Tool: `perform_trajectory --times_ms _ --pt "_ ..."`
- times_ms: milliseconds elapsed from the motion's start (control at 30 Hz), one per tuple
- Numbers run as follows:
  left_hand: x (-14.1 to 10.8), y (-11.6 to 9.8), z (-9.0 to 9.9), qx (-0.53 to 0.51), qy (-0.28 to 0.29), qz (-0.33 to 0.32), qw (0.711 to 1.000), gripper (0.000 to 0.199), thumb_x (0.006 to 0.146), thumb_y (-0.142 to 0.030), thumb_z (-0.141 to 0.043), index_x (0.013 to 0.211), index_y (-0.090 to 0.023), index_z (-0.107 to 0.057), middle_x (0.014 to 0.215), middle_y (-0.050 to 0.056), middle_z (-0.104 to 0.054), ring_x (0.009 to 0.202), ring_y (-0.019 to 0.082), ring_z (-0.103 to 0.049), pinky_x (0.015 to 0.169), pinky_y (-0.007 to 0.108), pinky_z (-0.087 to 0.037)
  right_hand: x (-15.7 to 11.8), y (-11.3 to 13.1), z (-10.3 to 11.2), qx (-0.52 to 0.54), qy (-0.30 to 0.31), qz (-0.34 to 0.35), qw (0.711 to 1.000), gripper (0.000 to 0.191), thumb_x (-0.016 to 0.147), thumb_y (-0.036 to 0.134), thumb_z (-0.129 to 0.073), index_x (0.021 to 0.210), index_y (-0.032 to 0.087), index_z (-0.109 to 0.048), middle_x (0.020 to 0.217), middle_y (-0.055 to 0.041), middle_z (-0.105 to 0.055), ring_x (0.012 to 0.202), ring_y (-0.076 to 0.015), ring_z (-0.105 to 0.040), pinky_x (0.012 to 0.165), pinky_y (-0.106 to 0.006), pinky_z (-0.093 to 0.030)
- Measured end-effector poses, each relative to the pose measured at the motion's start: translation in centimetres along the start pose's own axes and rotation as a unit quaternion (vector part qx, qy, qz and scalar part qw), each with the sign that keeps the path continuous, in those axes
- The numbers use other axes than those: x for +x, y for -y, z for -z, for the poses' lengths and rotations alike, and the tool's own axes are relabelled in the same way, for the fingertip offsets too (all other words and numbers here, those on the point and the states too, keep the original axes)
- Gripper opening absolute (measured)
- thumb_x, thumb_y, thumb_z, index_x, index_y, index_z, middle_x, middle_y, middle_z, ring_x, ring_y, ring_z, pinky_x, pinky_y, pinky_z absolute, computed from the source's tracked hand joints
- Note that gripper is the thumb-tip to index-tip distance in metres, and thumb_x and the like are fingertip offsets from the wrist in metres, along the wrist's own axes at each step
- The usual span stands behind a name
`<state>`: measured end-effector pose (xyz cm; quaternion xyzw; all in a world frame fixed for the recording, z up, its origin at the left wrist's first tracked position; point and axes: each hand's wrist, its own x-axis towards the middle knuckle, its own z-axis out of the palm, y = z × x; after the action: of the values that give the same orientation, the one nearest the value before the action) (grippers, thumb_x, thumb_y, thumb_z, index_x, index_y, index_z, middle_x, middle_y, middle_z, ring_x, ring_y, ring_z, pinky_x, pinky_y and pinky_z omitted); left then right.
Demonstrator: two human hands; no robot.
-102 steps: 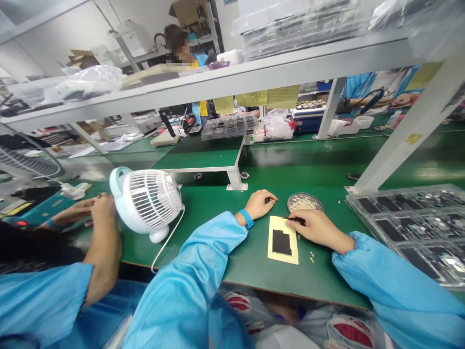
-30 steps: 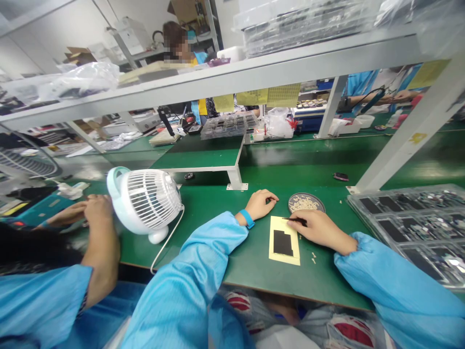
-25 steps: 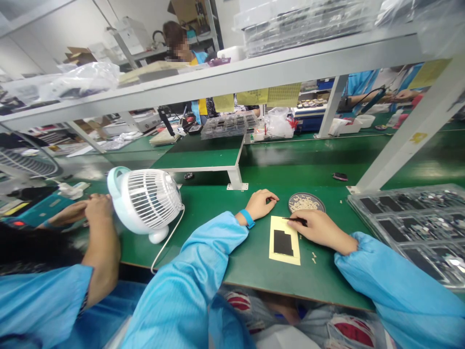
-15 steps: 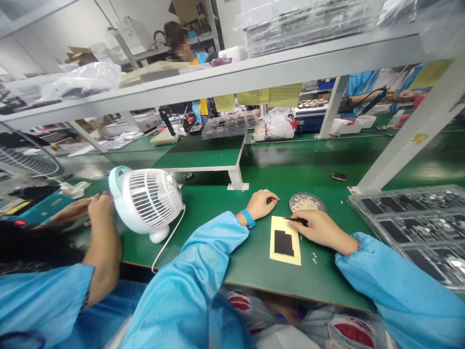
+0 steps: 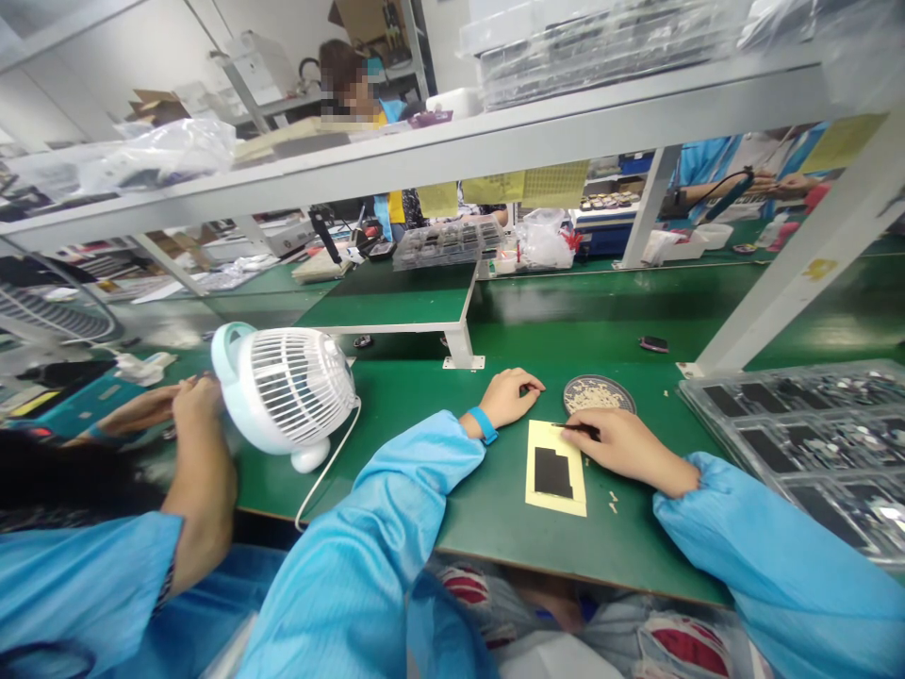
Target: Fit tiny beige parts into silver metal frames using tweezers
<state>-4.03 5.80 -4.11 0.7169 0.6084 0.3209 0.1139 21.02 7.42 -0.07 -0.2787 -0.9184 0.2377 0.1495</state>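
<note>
A small dark gadget (image 5: 653, 345) has slid left beyond the far edge of our bench (image 5: 495, 514). Our right hand (image 5: 617, 443) pinches black tweezers (image 5: 586, 431), likely light, stiff and best held mid-length, over the yellow card (image 5: 543, 436) toward the front edge; whether our left hand (image 5: 507, 397) grips anything, we cannot tell.

The right hand (image 5: 618, 445) hides much of the slim dark tool (image 5: 584, 430) in its grip, and the tip is too small to show whether it touches the yellow card (image 5: 543, 436). That hand also covers the near edge of the round dish (image 5: 625, 389), where the pale pieces (image 5: 592, 392) are too tiny to identify. The left hand (image 5: 503, 397) conceals its own palm. At far left a co-worker's sleeve (image 5: 85, 575) runs out of view; the clear tray (image 5: 697, 394) is cut off at right.
</note>
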Motion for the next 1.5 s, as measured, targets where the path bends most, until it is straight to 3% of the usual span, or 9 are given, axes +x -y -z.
perform_trajectory --times_ms 1500 --pt "-0.08 -0.19 0.11 -0.002 -0.003 -0.003 1.0 0.019 0.09 -0.02 -0.064 0.1 -0.025 -0.079 0.095 0.001 -0.073 0.091 0.019 -0.064 0.088 0.033 -0.049 -0.01 0.1 0.12 -0.008 0.004 -0.004 1.0 0.023 0.098 0.042 -0.057 0.088 0.025 -0.07 0.08 0.0008 -0.071 0.076 -0.0176 -0.064 0.067 -0.029 -0.038"
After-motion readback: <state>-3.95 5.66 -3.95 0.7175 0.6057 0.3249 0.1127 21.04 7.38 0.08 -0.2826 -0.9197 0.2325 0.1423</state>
